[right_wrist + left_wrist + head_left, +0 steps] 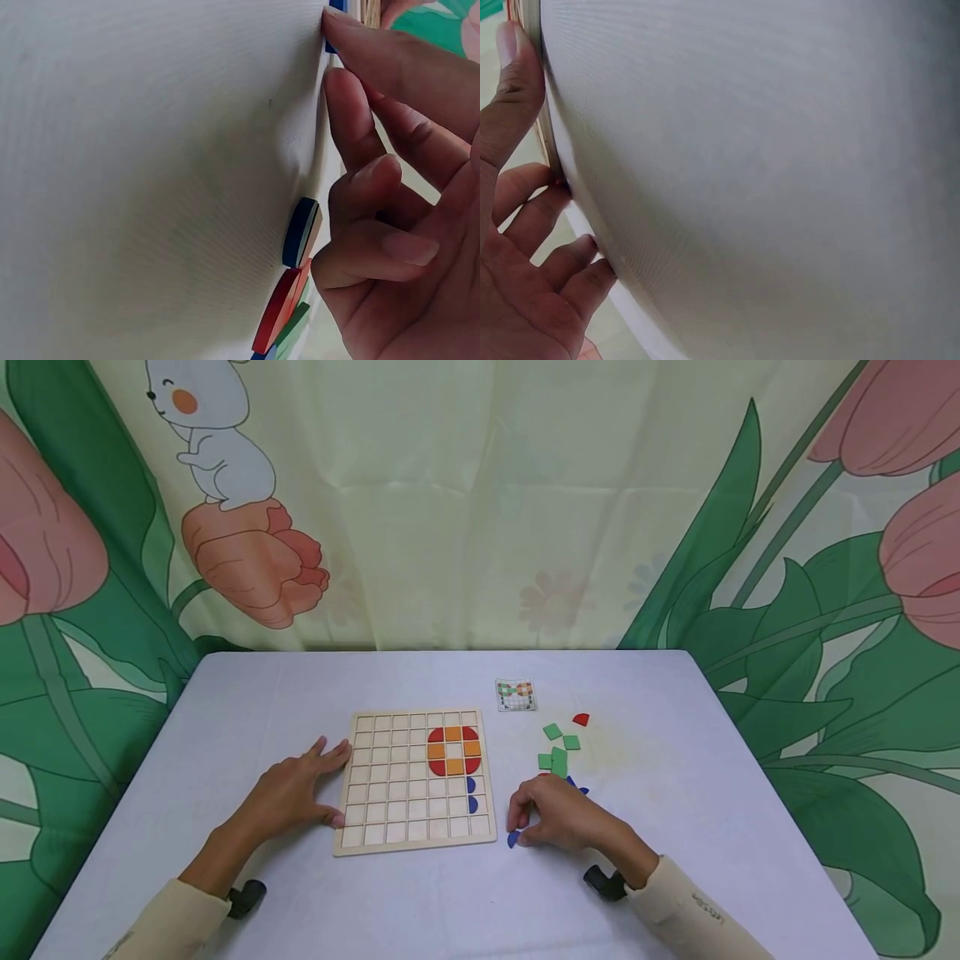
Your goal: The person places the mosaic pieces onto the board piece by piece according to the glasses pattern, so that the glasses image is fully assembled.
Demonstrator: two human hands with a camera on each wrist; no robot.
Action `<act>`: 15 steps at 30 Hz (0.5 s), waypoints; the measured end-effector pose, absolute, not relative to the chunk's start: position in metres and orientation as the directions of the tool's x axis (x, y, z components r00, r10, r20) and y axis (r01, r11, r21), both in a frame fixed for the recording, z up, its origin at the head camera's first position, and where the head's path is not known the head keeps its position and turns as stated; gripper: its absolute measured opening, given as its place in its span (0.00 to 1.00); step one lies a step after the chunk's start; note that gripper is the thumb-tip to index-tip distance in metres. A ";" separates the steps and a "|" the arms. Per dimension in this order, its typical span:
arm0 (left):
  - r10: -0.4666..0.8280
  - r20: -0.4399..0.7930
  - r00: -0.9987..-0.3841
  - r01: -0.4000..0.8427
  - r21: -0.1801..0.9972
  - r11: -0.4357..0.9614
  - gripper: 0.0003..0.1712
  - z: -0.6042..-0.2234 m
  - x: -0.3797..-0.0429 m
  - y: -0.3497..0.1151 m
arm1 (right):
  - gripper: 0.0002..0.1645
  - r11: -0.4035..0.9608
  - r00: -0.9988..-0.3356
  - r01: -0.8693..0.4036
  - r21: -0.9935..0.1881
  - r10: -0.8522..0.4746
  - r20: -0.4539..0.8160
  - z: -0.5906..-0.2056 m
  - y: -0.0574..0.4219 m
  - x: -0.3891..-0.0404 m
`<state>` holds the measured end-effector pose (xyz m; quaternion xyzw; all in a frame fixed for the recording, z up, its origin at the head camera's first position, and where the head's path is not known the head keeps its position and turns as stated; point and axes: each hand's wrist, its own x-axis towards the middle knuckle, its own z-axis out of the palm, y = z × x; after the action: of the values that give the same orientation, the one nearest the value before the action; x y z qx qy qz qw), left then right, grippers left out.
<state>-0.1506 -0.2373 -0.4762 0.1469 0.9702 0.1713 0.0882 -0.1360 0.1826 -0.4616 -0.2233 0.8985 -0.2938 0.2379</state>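
A square wooden grid board [390, 789] lies on the table. Red quarter-round and orange square pieces [453, 766] form a ring at its upper right, with two blue half-round pieces [472, 805] below. My left hand [292, 785] touches the board's left edge, thumb and fingers spread; the left wrist view shows the thumb [514, 86] against the rim. Right of the board, my right hand [558, 812] pinches a small blue piece [513, 839] at the table surface. The thumb meets that blue piece [331, 43] in the right wrist view; its full outline is partly hidden.
Several green squares [572, 742] and a red quarter-round piece [581, 720] lie beyond my right hand. Blue pieces [583, 791] are partly hidden behind it. A small pattern card [516, 695] lies past the board's upper right corner. A printed curtain [450, 527] hangs behind the table.
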 end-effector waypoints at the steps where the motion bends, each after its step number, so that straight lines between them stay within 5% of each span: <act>1: 0.315 -0.123 -0.941 0.254 0.359 0.898 0.71 -0.476 -0.151 -0.237 | 0.15 0.729 -0.788 -0.261 -0.633 -0.540 -0.296 -0.462 0.182 -0.136; 15: 0.313 -0.124 -0.941 0.253 0.356 0.900 0.71 -0.476 -0.151 -0.237 | 0.16 0.722 -0.790 -0.253 -0.644 -0.539 -0.293 -0.462 0.176 -0.130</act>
<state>-0.1510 -0.2370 -0.4756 0.1459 0.9705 0.1699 0.0893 -0.1298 0.1764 -0.4624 -0.2208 0.8969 -0.3006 0.2376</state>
